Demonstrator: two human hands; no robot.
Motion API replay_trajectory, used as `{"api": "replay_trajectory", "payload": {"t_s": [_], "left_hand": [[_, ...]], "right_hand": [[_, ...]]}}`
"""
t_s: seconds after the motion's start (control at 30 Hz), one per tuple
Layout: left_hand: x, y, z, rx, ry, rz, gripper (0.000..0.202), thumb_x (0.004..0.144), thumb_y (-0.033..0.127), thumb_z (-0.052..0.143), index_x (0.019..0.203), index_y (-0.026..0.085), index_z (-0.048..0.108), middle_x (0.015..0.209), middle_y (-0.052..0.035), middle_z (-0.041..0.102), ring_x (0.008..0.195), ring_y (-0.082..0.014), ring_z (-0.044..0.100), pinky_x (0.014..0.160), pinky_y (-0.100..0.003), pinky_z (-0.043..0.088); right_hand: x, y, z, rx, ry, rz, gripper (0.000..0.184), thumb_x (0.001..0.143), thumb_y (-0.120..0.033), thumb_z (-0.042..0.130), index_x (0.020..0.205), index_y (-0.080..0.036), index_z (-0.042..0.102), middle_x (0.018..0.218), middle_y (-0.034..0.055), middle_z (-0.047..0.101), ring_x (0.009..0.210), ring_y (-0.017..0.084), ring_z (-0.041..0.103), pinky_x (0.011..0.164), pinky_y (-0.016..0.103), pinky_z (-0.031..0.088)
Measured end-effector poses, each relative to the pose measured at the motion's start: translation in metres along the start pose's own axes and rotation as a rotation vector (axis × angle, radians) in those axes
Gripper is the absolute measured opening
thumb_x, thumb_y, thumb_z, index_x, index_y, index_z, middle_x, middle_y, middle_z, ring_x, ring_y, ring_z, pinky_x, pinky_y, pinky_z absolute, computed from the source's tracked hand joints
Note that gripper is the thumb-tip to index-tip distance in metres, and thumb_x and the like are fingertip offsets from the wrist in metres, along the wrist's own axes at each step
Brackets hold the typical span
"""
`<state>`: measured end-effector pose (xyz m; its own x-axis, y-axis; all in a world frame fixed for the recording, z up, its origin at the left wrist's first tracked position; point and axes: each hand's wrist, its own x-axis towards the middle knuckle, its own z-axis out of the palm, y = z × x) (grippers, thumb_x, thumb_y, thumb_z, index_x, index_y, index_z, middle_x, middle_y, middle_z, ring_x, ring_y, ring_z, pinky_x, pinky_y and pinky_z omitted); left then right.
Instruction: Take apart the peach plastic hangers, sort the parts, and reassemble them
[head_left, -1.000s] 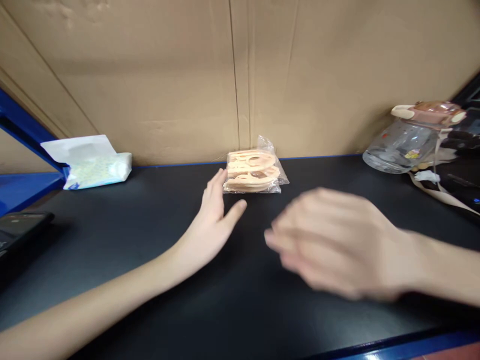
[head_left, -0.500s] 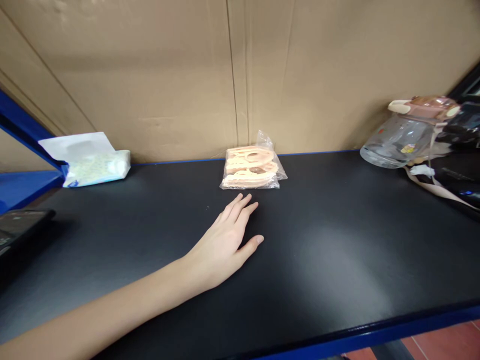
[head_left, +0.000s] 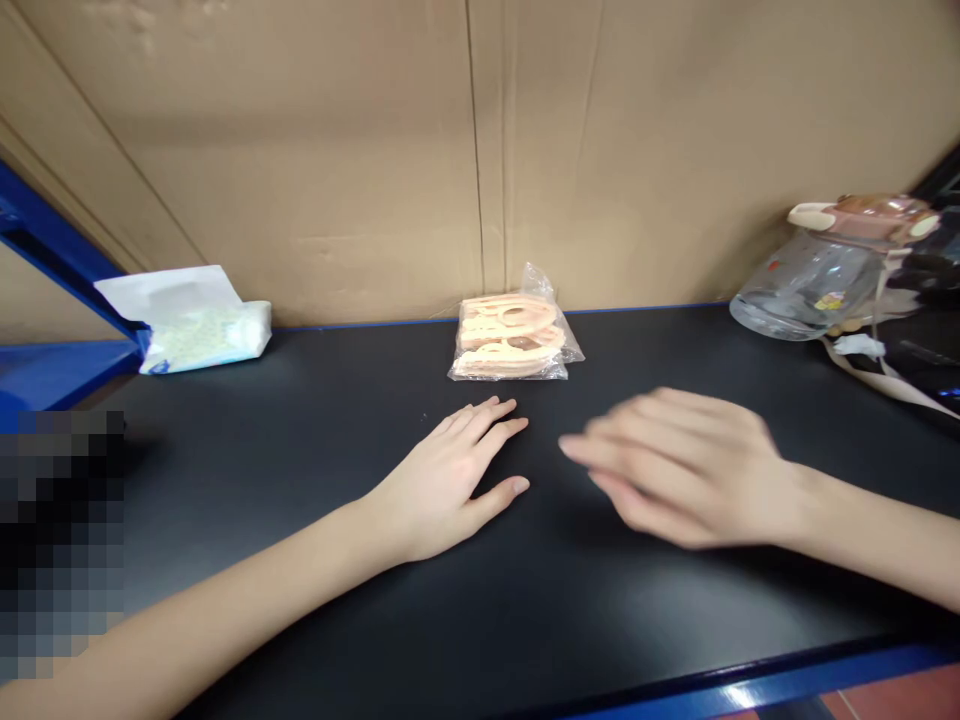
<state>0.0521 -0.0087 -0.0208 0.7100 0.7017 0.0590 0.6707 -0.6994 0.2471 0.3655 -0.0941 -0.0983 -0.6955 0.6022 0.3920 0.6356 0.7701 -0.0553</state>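
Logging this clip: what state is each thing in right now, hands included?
Left hand: palm down, fingers spread, holding nothing.
Right hand: fingers bent and blurred, apparently raised above the black table; nothing visible in its grasp.
Clear bag of peach pieces: lying on the table; sealed or not, cannot tell.
Soft white pack: lying on the table, white flap up.
Clear bottle: lid on.

Clear plastic packet [head_left: 513,338], peach-coloured pieces [head_left: 491,328] inside; lying near back of black table [head_left: 360,385].
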Motion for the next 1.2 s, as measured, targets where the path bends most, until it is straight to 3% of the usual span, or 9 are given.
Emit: {"api": "replay_trajectory", "payload": {"t_s": [0.07, 0.1, 0.17, 0.3, 0.4, 0.57, 0.8, 1.0, 1.2], "left_hand": [[0.0, -0.001, 0.002, -0.009, 0.017, -0.051, 0.064, 0.099, 0.054, 0.035, 0.149, 0.015, 0.037, 0.16, -0.014, 0.029, 0.15, -0.0285, 0.022, 0.121, -0.052, 0.024], [0.0, -0.001, 0.003, -0.007, 0.022, -0.082, 0.066, 0.099, 0.055, 0.033, 0.15, 0.014, 0.034, 0.161, -0.0148, 0.027, 0.15, -0.0287, 0.021, 0.121, -0.053, 0.022], [0.0, -0.001, 0.004, 0.005, 0.018, -0.123, 0.069, 0.099, 0.056, 0.031, 0.152, 0.011, 0.032, 0.162, -0.0156, 0.024, 0.15, -0.0286, 0.019, 0.121, -0.054, 0.021], [0.0, -0.002, 0.005, 0.042, 0.011, -0.113, 0.069, 0.1, 0.055, 0.029, 0.152, 0.009, 0.032, 0.161, -0.0151, 0.025, 0.15, -0.0279, 0.019, 0.122, -0.053, 0.02], [0.001, -0.006, 0.003, 0.066, 0.029, -0.085, 0.069, 0.098, 0.055, 0.034, 0.151, 0.011, 0.035, 0.16, -0.0146, 0.03, 0.149, -0.0294, 0.025, 0.119, -0.052, 0.026], [0.001, -0.012, 0.0, 0.025, 0.058, -0.056, 0.068, 0.095, 0.057, 0.043, 0.15, 0.016, 0.039, 0.158, -0.0127, 0.034, 0.146, -0.0315, 0.031, 0.117, -0.053, 0.032], [0.002, -0.011, 0.0, 0.04, -0.024, -0.069, 0.073, 0.097, 0.058, 0.034, 0.153, 0.012, 0.031, 0.161, -0.0114, 0.024, 0.15, -0.0289, 0.022, 0.121, -0.051, 0.023], [0.002, -0.012, -0.001, 0.015, 0.005, -0.058, 0.071, 0.097, 0.057, 0.037, 0.152, 0.013, 0.034, 0.16, -0.0126, 0.028, 0.149, -0.0297, 0.025, 0.121, -0.051, 0.024], [0.002, -0.013, 0.001, 0.037, 0.008, -0.042, 0.071, 0.097, 0.058, 0.035, 0.152, 0.012, 0.034, 0.16, -0.0133, 0.028, 0.149, -0.0293, 0.025, 0.121, -0.051, 0.025]], "right_hand": [[0.086, 0.024, -0.027, -0.029, -0.037, 0.017, 0.043, 0.096, -0.039, 0.049, 0.137, -0.027, 0.056, 0.136, 0.007, 0.062, 0.119, 0.027, 0.061, 0.098, 0.046, 0.052], [0.115, 0.031, -0.035, -0.026, -0.021, 0.002, 0.044, 0.098, -0.041, 0.046, 0.137, -0.022, 0.057, 0.138, 0.0096, 0.061, 0.12, 0.027, 0.061, 0.1, 0.047, 0.051], [0.141, 0.035, -0.04, 0.002, -0.066, 0.028, 0.052, 0.1, -0.046, 0.042, 0.14, -0.015, 0.053, 0.145, 0.013, 0.053, 0.129, 0.028, 0.055, 0.105, 0.049, 0.048], [0.124, 0.031, -0.029, 0.078, -0.221, 0.079, 0.066, 0.098, -0.057, 0.04, 0.149, -0.015, 0.041, 0.156, 0.0122, 0.035, 0.144, 0.029, 0.035, 0.114, 0.053, 0.037], [0.115, 0.031, -0.025, 0.117, -0.254, 0.1, 0.068, 0.097, -0.058, 0.042, 0.152, -0.019, 0.036, 0.158, 0.0102, 0.031, 0.146, 0.029, 0.029, 0.117, 0.055, 0.032], [0.121, 0.034, -0.026, 0.138, -0.217, 0.094, 0.065, 0.096, -0.057, 0.045, 0.151, -0.022, 0.038, 0.156, 0.0099, 0.034, 0.145, 0.03, 0.032, 0.116, 0.056, 0.033], [0.119, 0.034, -0.024, 0.116, -0.206, 0.067, 0.066, 0.097, -0.055, 0.044, 0.149, -0.016, 0.041, 0.156, 0.0124, 0.035, 0.145, 0.03, 0.033, 0.116, 0.055, 0.034], [0.119, 0.034, -0.024, 0.099, -0.204, 0.066, 0.064, 0.097, -0.055, 0.043, 0.15, -0.019, 0.041, 0.157, 0.0112, 0.034, 0.145, 0.029, 0.033, 0.116, 0.054, 0.034], [0.119, 0.034, -0.025, 0.052, -0.226, 0.05, 0.067, 0.099, -0.056, 0.038, 0.149, -0.011, 0.041, 0.157, 0.0136, 0.033, 0.145, 0.03, 0.033, 0.115, 0.054, 0.035]]}}
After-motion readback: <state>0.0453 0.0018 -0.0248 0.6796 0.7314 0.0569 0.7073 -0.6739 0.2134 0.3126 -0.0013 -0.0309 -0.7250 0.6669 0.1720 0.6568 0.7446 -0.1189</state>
